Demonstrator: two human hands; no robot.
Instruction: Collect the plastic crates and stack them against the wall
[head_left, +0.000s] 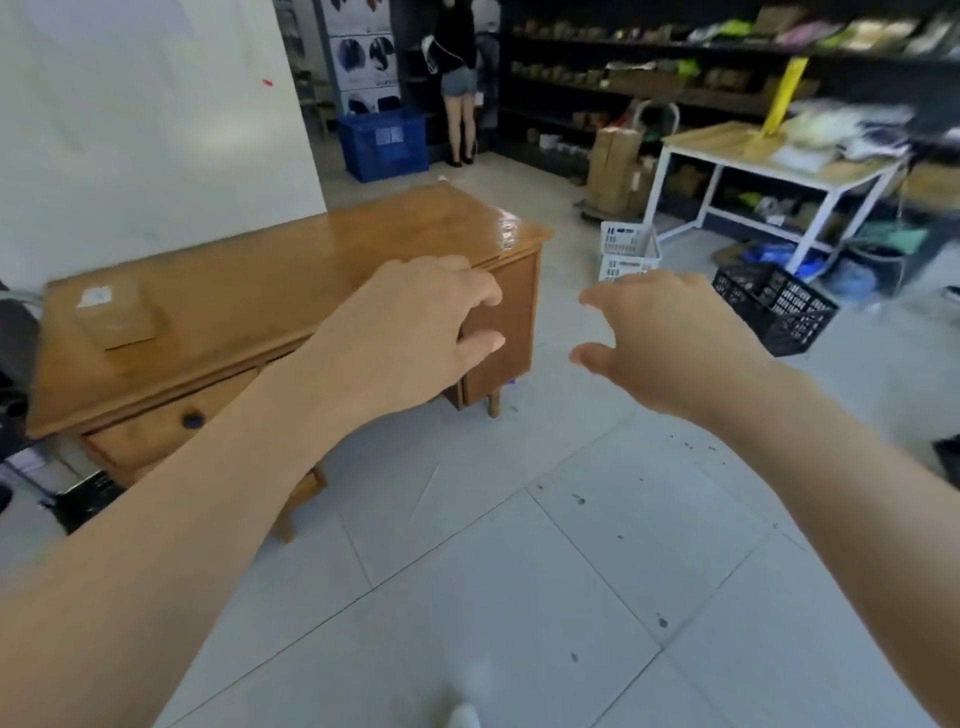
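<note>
Two white plastic crates (627, 250) sit stacked on the floor past the desk's right corner. A black plastic crate (774, 306) lies tilted on the floor to their right. A blue crate (383, 143) stands far back beside the white wall (145, 114). Another black crate (85, 499) shows partly under the desk at left. My left hand (415, 332) and my right hand (670, 338) are stretched out in front of me, fingers curled and apart, holding nothing. The right hand overlaps the lower white crate in view.
A wooden desk (291, 291) with a cardboard box (117, 314) on it stands at left. A white-framed table (763, 161) and dark shelves (675, 67) line the right. A person (460, 78) stands at the back. Stacked cartons (613, 166) sit on a dolly.
</note>
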